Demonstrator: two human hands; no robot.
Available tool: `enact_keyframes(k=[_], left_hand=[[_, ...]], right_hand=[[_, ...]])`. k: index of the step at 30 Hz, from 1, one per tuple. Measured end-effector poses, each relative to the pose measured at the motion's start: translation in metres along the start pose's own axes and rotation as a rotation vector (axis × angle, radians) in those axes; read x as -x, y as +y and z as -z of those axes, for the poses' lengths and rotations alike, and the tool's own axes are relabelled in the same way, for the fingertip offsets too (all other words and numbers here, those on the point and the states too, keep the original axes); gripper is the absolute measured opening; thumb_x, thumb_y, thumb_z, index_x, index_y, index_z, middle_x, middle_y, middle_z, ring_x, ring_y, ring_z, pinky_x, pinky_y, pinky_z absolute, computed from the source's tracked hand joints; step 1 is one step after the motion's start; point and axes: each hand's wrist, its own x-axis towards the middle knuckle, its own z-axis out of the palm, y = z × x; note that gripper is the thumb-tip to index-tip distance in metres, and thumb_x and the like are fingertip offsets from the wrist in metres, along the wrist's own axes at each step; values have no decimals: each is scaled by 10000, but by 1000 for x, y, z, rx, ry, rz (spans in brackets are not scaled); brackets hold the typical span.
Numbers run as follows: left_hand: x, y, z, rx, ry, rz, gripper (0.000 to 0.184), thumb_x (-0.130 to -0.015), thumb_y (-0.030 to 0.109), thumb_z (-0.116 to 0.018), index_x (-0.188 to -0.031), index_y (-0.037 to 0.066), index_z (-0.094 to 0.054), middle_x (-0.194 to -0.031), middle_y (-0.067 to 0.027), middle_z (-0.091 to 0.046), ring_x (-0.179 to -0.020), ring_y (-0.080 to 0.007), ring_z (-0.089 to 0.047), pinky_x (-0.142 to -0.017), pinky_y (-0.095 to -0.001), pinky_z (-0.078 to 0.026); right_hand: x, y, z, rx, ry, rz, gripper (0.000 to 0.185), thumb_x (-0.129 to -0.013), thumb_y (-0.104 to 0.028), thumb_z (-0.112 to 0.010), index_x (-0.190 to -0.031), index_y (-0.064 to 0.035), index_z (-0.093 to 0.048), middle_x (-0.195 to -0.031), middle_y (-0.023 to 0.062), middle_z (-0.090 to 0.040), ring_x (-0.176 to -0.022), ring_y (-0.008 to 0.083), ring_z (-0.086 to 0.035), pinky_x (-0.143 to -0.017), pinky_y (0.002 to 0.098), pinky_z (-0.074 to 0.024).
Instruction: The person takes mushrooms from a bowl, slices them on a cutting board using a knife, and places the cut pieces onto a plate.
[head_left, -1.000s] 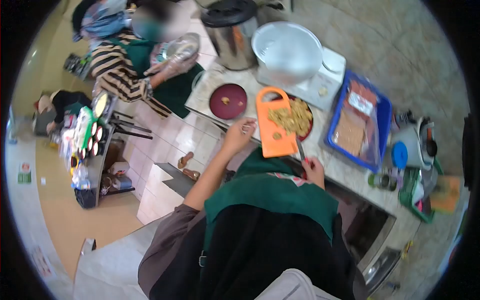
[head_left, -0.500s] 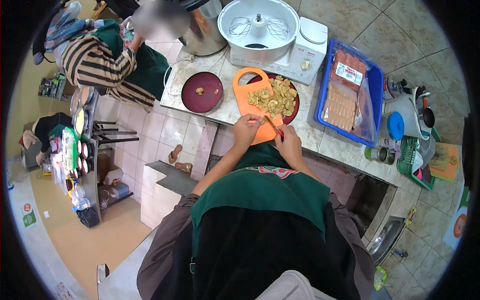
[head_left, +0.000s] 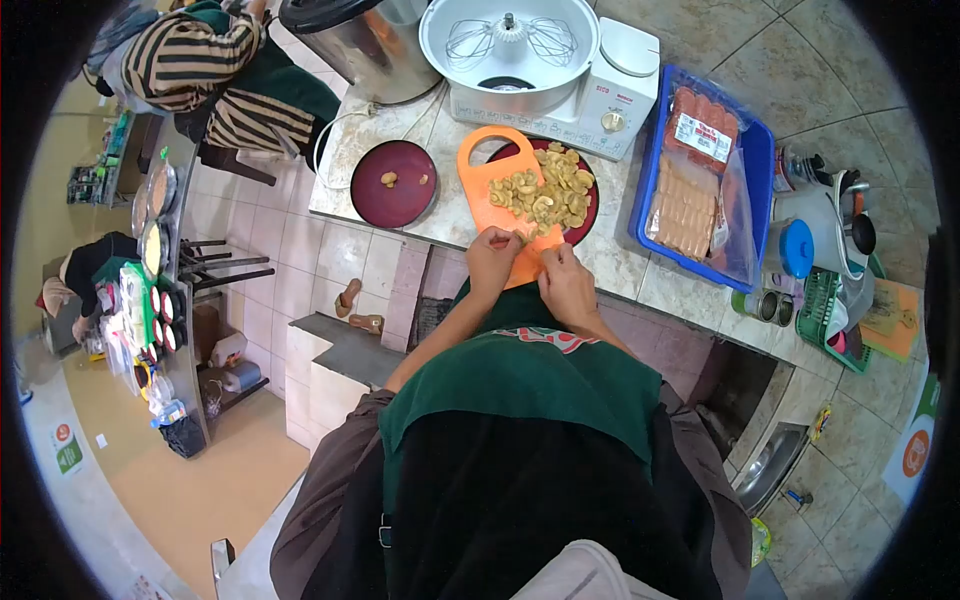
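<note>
An orange cutting board (head_left: 483,187) lies on the counter, its far side overlapping a dark red plate (head_left: 594,212). Sliced mushrooms (head_left: 545,192) are heaped across both. My left hand (head_left: 493,262) is over the board's near end, fingers pinched on a small piece, apparently mushroom. Beside it, my right hand (head_left: 567,285) is closed at the board's near right edge; what it holds is hidden, and the knife is not visible. Left of the board, a second dark red plate (head_left: 372,203) bears a few small pieces.
A white mixer (head_left: 608,92) with a whisk bowl stands behind the board, next to a large metal pot (head_left: 385,55). At the right are a blue tray (head_left: 642,215) of packed sausages and a green rack (head_left: 815,310). Another person (head_left: 190,65) is at the upper left.
My left hand has moved from beside the board onto its near end, and my right hand has come up next to it. The knife seen earlier is now hidden. The view has shifted.
</note>
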Motion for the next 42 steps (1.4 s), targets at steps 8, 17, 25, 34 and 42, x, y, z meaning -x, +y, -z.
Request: enact_keyframes(k=[8, 17, 25, 34, 42], left_hand=[[5, 7, -1, 0, 20, 65, 170, -855, 138, -782, -872, -14, -707, -806, -97, -740, -767, -157, -718, -719, -299, -562], [6, -4, -4, 12, 22, -32, 139, -897, 96, -754, -920, -28, -694, -844, -98, -744, -755, -131, -702, -685, -264, -558], [9, -2, -3, 177, -3, 10, 131, -924, 78, -716, -971, -40, -682, -842, -91, -725, -770, -129, -696, -708, -253, -560], [12, 6, -4, 79, 61, 12, 150, -894, 113, -751, -883, -31, -710, -803, -70, -730, -729, -111, -687, -679, -255, -546], [10, -11, -7, 73, 85, -36, 170, -874, 126, -777, -887, -33, -718, -806, -88, -740, -733, -129, -707, -677, -268, -554]], right_hand=[[-5, -5, -2, 32, -72, 13, 216, -835, -70, -652, -1042, -39, -597, -950, 171, -530, -822, 365, -653, -651, 471, -568], [-12, 3, -19, 37, -81, -6, 270, -814, -39, -658, -1078, -32, -605, -993, 183, -554, -838, 375, -666, -676, 474, -575], [21, 10, 22, -59, -21, -76, 197, -817, -40, -665, -1006, -46, -611, -971, 163, -554, -850, 367, -667, -688, 471, -564], [-2, -4, 9, -33, -38, 24, 165, -826, -56, -649, -979, -16, -599, -952, 167, -547, -824, 367, -658, -662, 472, -561], [-19, 0, -17, -11, -44, 34, 166, -822, -36, -632, -983, -23, -593, -943, 185, -556, -815, 384, -661, -671, 479, -561]])
